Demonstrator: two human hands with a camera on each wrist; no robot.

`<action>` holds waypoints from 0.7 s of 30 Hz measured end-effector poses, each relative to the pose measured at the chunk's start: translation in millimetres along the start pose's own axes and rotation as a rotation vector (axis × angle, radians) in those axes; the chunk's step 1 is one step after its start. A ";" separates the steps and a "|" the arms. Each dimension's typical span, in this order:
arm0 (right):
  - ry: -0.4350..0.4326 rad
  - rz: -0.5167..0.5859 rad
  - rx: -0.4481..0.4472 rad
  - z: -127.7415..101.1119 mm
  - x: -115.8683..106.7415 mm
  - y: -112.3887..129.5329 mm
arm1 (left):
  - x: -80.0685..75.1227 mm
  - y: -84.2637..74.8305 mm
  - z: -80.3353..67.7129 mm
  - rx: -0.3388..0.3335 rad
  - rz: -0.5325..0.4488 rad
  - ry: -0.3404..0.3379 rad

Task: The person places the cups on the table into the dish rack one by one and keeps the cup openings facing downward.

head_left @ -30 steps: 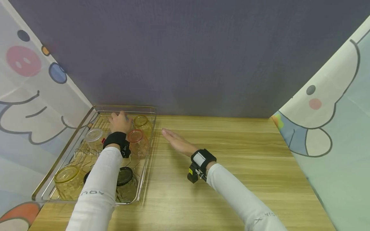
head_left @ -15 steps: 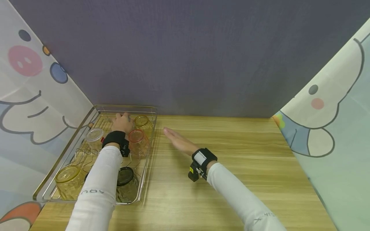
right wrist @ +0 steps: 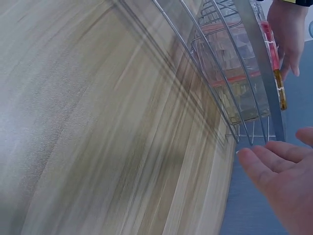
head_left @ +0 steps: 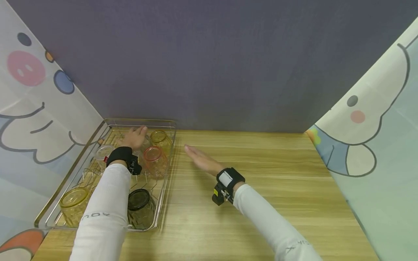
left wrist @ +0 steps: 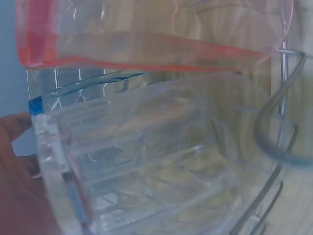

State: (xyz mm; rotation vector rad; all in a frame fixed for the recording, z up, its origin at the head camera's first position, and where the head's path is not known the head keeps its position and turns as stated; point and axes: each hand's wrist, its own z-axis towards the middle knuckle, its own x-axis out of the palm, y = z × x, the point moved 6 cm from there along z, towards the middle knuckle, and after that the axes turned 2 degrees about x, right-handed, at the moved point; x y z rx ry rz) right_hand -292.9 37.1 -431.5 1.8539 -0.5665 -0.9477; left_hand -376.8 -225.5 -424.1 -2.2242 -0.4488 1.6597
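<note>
- The clear glass [left wrist: 161,166] the left hand [head_left: 133,137] held was basically invisible from the head view; the hand and wristband covered it at the back of the wire rack [head_left: 98,135]. Only the left wrist view showed it, up close and blurry, with a bluish rim and skin along its left side.
- From that wrist shot the left hand looked wrapped around the clear glass, but the fingers themselves were mostly out of frame.
- Right behind it in the wrist view sat the orange glass [head_left: 154,158], just beside or touching; couldn't tell which.
- The yellow glass [head_left: 159,137] at the rack's far right corner was partly tucked behind the orange one.
- The person's left sleeve [head_left: 101,214] cut across the rack, hiding part of the dark glass [head_left: 139,207] and the near yellow glass [head_left: 72,203].
- A small clear glass [head_left: 101,154] near the left wrist was half hidden by the wristband.
- The right hand [head_left: 201,159] was flat and relaxed, fingers straight, holding nothing, over the bench [head_left: 261,181] just right of the rack. The right wrist view only caught its fingertips at the corner.
- Compared with a second earlier: the left wrist had slid left and a bit nearer, uncovering more of the dark glass, while the hand stayed at the same back spot. The right hand barely shifted.
</note>
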 end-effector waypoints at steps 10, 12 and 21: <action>0.061 -0.135 0.032 -3.6 9.1 -7.8 | 3.1 4.6 0.4 0.002 0.003 -0.073; 0.064 -0.142 0.041 -4.8 8.6 -10.5 | 4.0 4.3 1.4 0.001 0.034 -0.101; 0.064 -0.152 0.050 -7.8 3.8 -18.4 | 0.2 -6.0 4.3 0.024 0.101 -0.147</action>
